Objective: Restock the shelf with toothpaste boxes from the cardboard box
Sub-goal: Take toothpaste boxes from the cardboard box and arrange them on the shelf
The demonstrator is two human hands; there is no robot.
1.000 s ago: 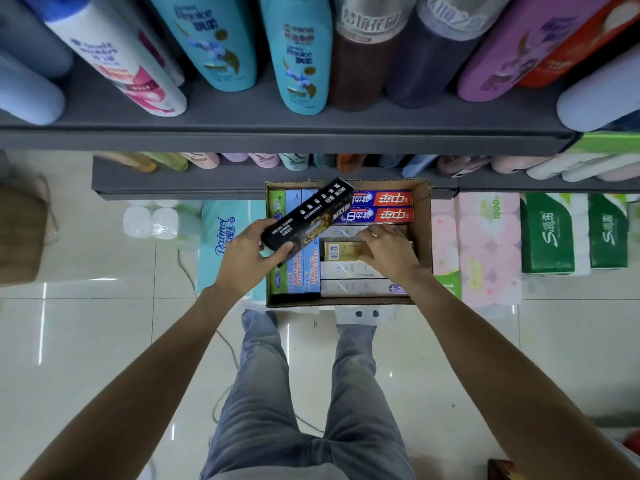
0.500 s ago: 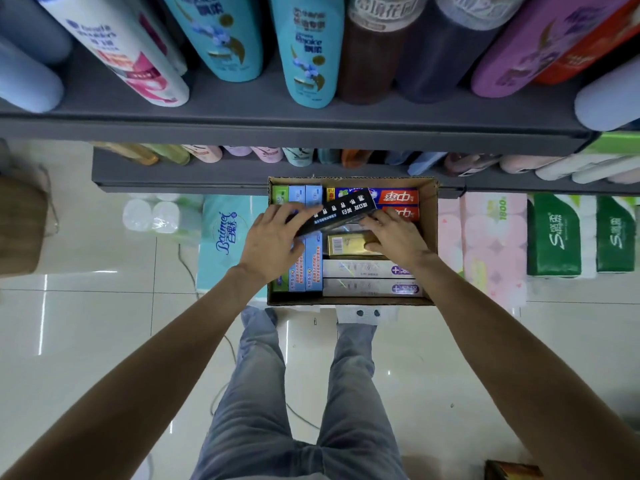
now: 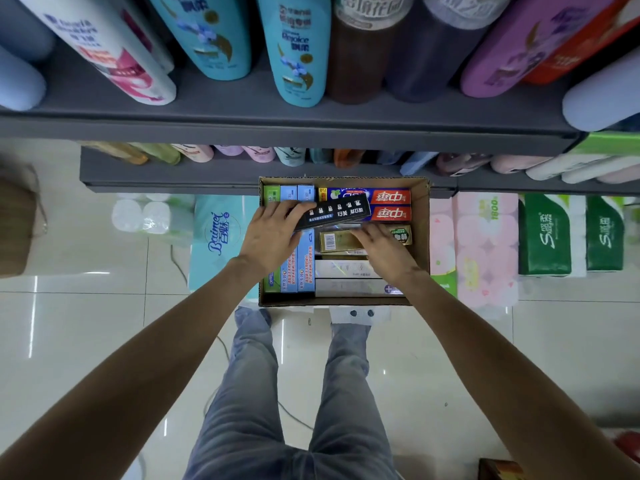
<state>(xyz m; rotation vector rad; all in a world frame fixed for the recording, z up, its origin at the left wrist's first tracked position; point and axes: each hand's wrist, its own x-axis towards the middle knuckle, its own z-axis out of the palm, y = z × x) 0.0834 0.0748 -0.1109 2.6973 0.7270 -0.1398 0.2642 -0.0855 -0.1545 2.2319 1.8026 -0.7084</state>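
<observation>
The cardboard box (image 3: 420, 237) sits open on the tiled floor (image 3: 86, 341), its far rim tucked just under the front edge of the lower shelf (image 3: 173, 174). Tissue packs (image 3: 221, 237) press close on its left and pink paper rolls (image 3: 485, 244) on its right, so the only free room is the bare floor on the near side, where the person's legs (image 3: 294, 393) stand. Above, the upper shelf (image 3: 277, 129) juts out over the box, lined with shampoo bottles (image 3: 294, 53).

Inside, toothpaste boxes fill the space almost wall to wall. The left hand (image 3: 273, 237) is closed around one end of a black toothpaste box (image 3: 332, 213), fingers over its top, holding it tilted across the red and blue boxes (image 3: 391, 204) at the far side. The right hand (image 3: 384, 251) lies palm down on a gold toothpaste box (image 3: 336, 241), fingers nearly flat; whether it truly grips it is hard to tell.
</observation>
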